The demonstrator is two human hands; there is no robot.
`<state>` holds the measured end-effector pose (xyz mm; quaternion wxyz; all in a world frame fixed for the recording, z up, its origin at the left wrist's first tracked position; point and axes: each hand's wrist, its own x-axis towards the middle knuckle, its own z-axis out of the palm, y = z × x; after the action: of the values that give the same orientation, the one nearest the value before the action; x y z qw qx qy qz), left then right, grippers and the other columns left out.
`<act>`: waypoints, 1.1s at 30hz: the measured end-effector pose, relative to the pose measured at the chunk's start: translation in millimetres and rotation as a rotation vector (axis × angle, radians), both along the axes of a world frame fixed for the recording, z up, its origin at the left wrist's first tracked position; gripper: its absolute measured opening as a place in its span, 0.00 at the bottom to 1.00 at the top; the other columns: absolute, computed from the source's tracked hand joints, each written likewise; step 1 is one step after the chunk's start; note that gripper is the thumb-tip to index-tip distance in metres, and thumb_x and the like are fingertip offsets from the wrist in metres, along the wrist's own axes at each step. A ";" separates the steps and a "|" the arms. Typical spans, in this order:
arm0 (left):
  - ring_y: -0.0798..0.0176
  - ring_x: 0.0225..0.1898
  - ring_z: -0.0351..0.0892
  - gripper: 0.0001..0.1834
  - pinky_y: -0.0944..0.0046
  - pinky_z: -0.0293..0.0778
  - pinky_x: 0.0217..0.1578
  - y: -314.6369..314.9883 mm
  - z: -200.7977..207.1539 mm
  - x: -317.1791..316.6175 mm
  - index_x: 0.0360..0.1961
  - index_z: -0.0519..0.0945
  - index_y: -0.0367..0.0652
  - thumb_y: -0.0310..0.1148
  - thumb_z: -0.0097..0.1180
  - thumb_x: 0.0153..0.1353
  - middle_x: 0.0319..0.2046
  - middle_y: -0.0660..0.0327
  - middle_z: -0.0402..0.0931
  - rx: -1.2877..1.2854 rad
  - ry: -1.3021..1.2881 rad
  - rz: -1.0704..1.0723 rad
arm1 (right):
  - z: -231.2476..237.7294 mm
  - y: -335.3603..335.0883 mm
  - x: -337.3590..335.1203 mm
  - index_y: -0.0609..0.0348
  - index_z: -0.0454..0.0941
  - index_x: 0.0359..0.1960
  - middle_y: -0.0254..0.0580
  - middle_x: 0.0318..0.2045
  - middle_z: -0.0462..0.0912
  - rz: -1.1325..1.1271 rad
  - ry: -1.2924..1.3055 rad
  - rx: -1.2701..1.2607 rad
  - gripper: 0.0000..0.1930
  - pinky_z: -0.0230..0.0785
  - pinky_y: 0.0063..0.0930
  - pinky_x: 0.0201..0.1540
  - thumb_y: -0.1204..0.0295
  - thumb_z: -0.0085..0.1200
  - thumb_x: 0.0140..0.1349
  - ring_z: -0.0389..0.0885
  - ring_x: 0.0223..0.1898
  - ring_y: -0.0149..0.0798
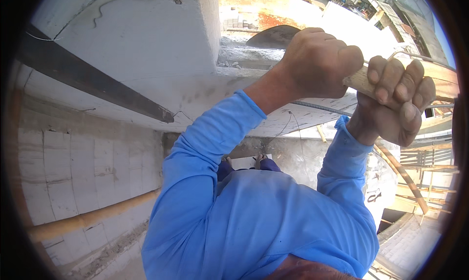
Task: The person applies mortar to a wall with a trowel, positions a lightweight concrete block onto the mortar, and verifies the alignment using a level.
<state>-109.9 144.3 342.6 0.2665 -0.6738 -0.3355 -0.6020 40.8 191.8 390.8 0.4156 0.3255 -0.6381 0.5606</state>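
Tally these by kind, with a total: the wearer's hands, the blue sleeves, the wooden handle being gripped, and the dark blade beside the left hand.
Hands: 2 (left hand, right hand)
Blue sleeves: 2 (left sleeve, right sleeve)
Wooden handle: 1
Dark blade: 1
Total: 6

Head-worn fisheye, facing down, left hand (320,65), right hand (396,116) close

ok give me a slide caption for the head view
Left hand and right hand hold a wooden handle, a dark curved blade showing beyond the left hand.
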 end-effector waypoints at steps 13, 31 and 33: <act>0.59 0.14 0.69 0.14 0.61 0.62 0.18 86.3 -1.6 108.9 0.18 0.68 0.50 0.29 0.61 0.28 0.11 0.63 0.66 0.045 -0.181 -0.050 | 24.9 71.3 104.2 0.52 0.69 0.31 0.38 0.32 0.74 -0.162 -0.161 -0.075 0.03 0.62 0.39 0.46 0.75 0.48 0.55 0.71 0.29 0.32; 0.57 0.16 0.71 0.15 0.60 0.63 0.19 37.4 -29.2 28.8 0.20 0.71 0.49 0.28 0.62 0.27 0.14 0.64 0.68 -0.031 0.012 0.064 | -32.4 52.6 29.7 0.52 0.65 0.36 0.40 0.37 0.73 0.054 -0.035 -0.061 0.07 0.64 0.45 0.45 0.77 0.49 0.59 0.73 0.30 0.36; 0.59 0.13 0.69 0.11 0.59 0.61 0.19 57.2 -23.7 65.8 0.16 0.68 0.49 0.27 0.58 0.31 0.10 0.64 0.65 0.052 -0.074 0.011 | -16.6 59.4 61.2 0.53 0.65 0.34 0.40 0.36 0.73 -0.021 -0.084 -0.013 0.06 0.63 0.43 0.44 0.77 0.48 0.58 0.71 0.28 0.33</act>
<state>-44.2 201.5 318.8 0.2746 -0.6422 -0.3331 -0.6334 102.0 251.2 374.3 0.3963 0.2922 -0.6545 0.5738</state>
